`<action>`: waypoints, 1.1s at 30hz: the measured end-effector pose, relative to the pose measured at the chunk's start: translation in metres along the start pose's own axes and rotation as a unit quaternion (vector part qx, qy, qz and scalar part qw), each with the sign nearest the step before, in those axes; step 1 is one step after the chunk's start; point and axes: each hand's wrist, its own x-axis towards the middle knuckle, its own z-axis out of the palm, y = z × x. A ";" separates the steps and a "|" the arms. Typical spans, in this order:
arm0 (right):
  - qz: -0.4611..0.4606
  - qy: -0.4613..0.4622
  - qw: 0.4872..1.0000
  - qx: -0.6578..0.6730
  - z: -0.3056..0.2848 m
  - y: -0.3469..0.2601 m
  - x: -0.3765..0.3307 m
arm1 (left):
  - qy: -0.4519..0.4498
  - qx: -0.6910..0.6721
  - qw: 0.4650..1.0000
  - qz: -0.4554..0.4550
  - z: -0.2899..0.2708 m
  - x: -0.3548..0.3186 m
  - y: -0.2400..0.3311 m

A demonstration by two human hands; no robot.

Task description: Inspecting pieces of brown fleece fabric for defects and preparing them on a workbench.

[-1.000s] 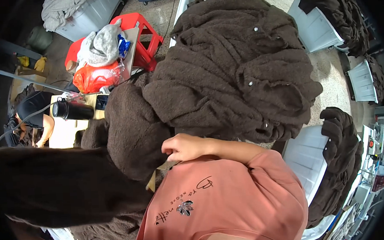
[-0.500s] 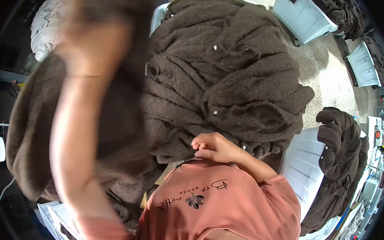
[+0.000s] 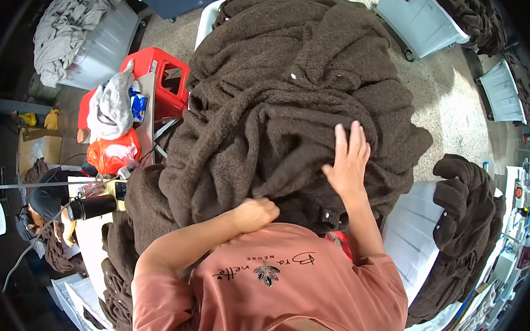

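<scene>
A large heap of dark brown fleece fabric (image 3: 282,49) fills a white bin (image 3: 206,24), whose rim shows at the far left of the heap. Loose folds of it spread toward my body. My left hand (image 3: 256,214) is closed at the fabric's near edge, by my belly; its curled fingertips are partly hidden against the cloth. Farther right, my right hand (image 3: 348,163) lies on top of the folds, fingers stretched and apart. Small white bits dot the fabric.
Left of the heap are a red plastic stool (image 3: 172,80), a red bag (image 3: 115,151) and a black bottle (image 3: 91,206). A person (image 3: 47,197) is at the far left. White wheeled bins (image 3: 423,25) of brown fabric stand at right; another bin (image 3: 103,51) holds grey cloth.
My left arm has come down from its raised, blurred position at the left, and the lifted fabric now lies over the heap. My right hand has moved forward and opened onto the cloth.
</scene>
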 end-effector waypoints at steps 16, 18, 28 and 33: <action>-0.033 0.077 0.995 -0.047 0.026 -0.004 0.044 | 0.030 0.139 0.842 -0.520 -0.128 -0.057 -0.162; -0.028 0.021 0.999 0.003 0.023 0.002 0.041 | 0.387 0.221 0.823 -0.351 -0.108 -0.039 -0.136; -0.039 -0.080 0.995 -0.041 0.052 0.006 0.058 | 0.278 0.080 0.854 -0.433 -0.029 0.000 -0.143; -0.046 0.009 0.999 0.002 0.060 0.008 0.056 | 0.368 0.072 0.845 -0.382 -0.043 -0.032 -0.136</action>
